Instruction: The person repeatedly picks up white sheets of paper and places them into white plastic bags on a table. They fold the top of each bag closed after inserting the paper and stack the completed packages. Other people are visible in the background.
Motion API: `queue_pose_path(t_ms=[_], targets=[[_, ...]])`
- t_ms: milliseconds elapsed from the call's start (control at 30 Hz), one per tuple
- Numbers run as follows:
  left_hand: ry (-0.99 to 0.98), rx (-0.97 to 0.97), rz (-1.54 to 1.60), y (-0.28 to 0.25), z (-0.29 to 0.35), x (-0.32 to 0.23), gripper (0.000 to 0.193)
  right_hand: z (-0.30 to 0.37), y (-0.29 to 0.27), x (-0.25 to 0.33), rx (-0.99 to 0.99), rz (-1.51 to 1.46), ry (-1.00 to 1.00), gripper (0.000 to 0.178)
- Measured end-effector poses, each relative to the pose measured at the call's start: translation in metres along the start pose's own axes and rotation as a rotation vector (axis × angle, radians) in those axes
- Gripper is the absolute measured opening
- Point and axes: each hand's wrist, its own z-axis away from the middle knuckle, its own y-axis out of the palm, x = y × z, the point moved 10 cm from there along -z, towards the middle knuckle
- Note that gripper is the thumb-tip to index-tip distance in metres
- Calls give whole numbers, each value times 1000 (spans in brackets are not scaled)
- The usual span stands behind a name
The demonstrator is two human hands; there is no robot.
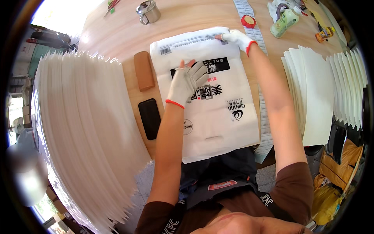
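A white printed plastic package [218, 128], flat and rectangular, lies on the wooden table in front of me, its print upside down to me. My left hand [189, 80], in a white glove with a red cuff and bare fingertips, rests on the package's upper left part, fingers apart. At the far right corner, my right hand [237, 39], gloved the same way, lies over the package's far edge with its fingertips pointing left. Some of its fingers are hidden. A brown cylindrical block [144, 71] and a black phone [149, 119] lie left of the package.
Tall stacks of white paper [85, 117] stand at left, and more white sheets [311, 93] at right. A steel lidded mug [149, 12], a red knob [248, 22], a pale green bottle [285, 22] and a small orange bottle [325, 34] are farther back. A printed measuring strip [264, 117] runs beside the package.
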Motion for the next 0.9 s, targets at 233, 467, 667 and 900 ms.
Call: queue_pose_path(t_ms=[233,467,667,900], targets=[[-41,-61,371,29,44,-8,89,163,4,71,-541,394,-987,27],[187,-218,354,-35,100,38,55,267,103,32,-93,787,-1273,33],[140,-537,499,-64,99,64,29,221,95,56,285,416,-545,55],[133,-467,514,-68,92,68,31,179,149,89,-38,851,-556,40]])
